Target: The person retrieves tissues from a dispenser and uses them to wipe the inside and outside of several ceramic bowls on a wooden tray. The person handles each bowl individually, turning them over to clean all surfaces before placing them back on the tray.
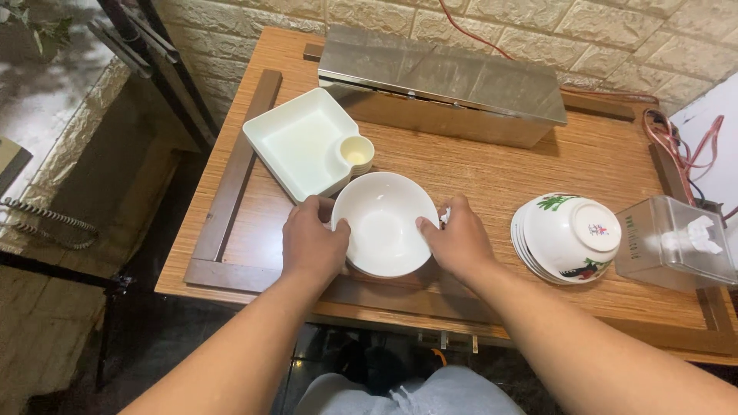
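Head view: we grasp white bowl (383,223) between both hands, left hand (311,242) at nine o'clock, right hand (460,240) at three, equally near

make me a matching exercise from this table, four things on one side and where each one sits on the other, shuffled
Things:
1. white bowl
2. square white tray
3. steel box
4. clear tissue box

Places:
A. far right edge of the table
B. between the left hand and the right hand
C. back of the table, by the wall
D. left of the middle, with a small cup at its corner

Pairs: 1-B, 2-D, 3-C, 4-A
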